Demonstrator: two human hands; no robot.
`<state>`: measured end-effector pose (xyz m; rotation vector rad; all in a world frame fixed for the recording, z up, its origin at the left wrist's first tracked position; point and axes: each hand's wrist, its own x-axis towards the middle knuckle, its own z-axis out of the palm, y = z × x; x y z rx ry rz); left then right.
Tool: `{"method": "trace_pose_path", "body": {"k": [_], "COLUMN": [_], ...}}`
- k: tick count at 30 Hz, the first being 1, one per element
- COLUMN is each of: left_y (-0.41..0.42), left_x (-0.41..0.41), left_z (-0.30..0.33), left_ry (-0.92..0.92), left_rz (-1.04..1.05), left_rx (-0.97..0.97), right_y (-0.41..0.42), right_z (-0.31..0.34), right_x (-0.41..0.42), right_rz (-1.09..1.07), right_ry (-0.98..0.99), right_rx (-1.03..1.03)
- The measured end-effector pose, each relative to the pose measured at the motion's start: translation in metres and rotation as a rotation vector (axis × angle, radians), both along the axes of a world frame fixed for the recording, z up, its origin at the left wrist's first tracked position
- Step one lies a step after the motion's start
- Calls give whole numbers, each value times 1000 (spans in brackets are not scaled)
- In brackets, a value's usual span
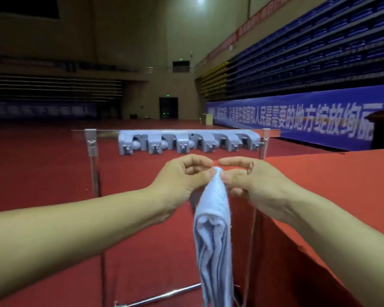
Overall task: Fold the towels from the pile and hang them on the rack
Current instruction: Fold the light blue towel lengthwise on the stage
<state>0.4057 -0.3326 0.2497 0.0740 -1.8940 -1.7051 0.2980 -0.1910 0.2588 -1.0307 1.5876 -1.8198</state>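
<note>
Head view: red floor (pixel 42 173), blue banner (pixel 297 116), dim hall.

White Chinese characters on a long blue banner (pixel 308 120) along the right wall below the seating, partly legible: "…祖国和人民最需要的地方绽放绚丽". Blurred white lettering on a second blue banner (pixel 42 111) at far left, and on a red banner (pixel 242 34) high on the right, both unreadable.
</note>
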Motion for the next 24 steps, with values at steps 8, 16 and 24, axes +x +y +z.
{"method": "trace_pose_path", "body": {"k": [8, 16, 24], "left_y": [-86, -165, -206], "left_x": [62, 62, 40], "left_z": [26, 50, 42], "left_ry": [-16, -87, -192], "left_rz": [430, 590, 629], "left_rx": [-226, -211, -239], "right_y": [-117, -209, -254], "right_z": [26, 62, 68], "right_x": [35, 33, 14], "right_rz": [86, -126, -150], "right_ry": [196, 576, 812], "right_rx": [30, 171, 353]}}
